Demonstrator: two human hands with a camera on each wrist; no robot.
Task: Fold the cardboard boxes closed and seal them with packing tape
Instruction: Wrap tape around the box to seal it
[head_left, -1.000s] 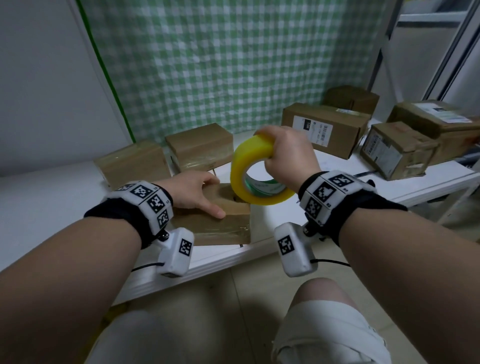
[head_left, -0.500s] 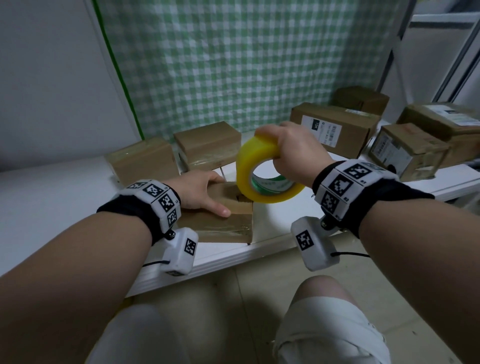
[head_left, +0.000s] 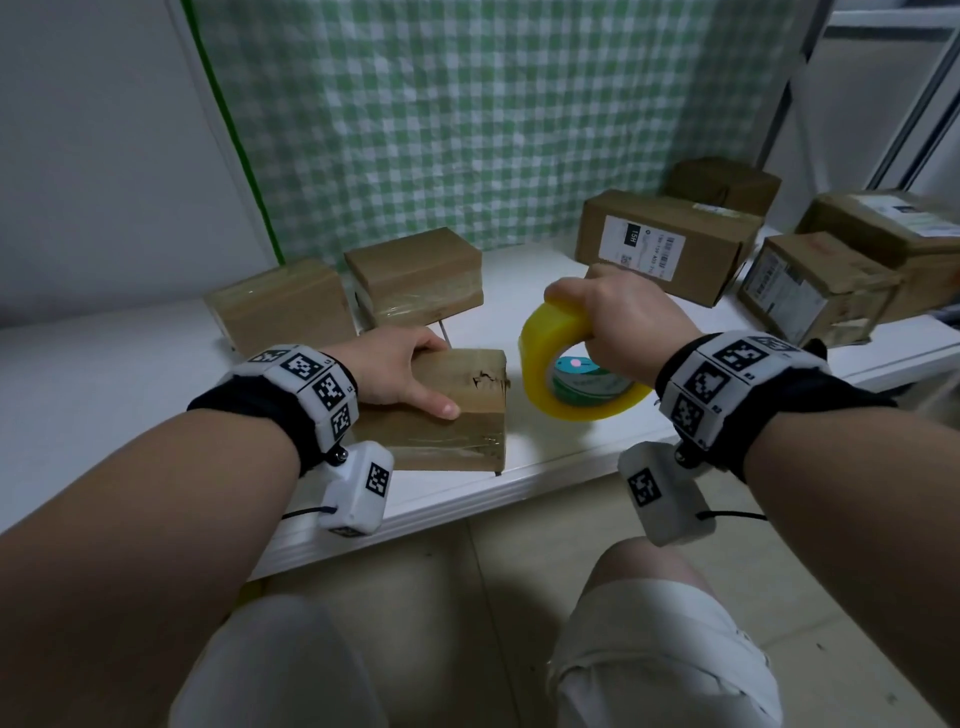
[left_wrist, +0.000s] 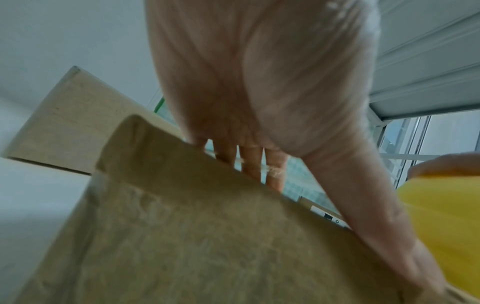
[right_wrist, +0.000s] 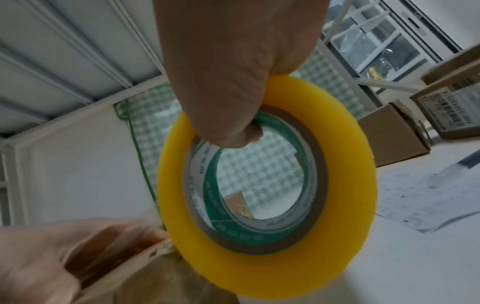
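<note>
- Head view. My left hand (head_left: 400, 371) lies on the top of the small cardboard box (head_left: 457, 410) near the front edge of the white table (head_left: 545, 467); the fingers wrap over its far edge and the thumb lies along the top, so the hand holds the box. My right hand (head_left: 618, 322) is clamped on the yellow tape roll (head_left: 566, 374), which hangs just beside the box's right end, apart from it. Clear tape already glints on the box's front face. I judge the step in hand to be sealing this box; the next move calls for bringing the roll to the torn right end and laying a strip while the left hand steadies the box. Two taped boxes (head_left: 415, 275) stand behind, and labelled boxes (head_left: 670, 244) stand to the right.
- Left wrist view. The palm is seen from below, with the fingers (left_wrist: 249, 162) reaching over the box's far edge, a detail that the head view hides. The box face (left_wrist: 194, 236) fills the lower frame, and the roll (left_wrist: 446, 216) shows as a yellow blur at right. This view does not show the right hand's grip.
- Right wrist view. The fingers (right_wrist: 233, 131) hook through the roll's core (right_wrist: 205, 185), and the roll (right_wrist: 272, 273) hangs from them. I cannot tell whether a free tape end is peeled. The left hand (right_wrist: 39, 257) sits on the box at lower left.
</note>
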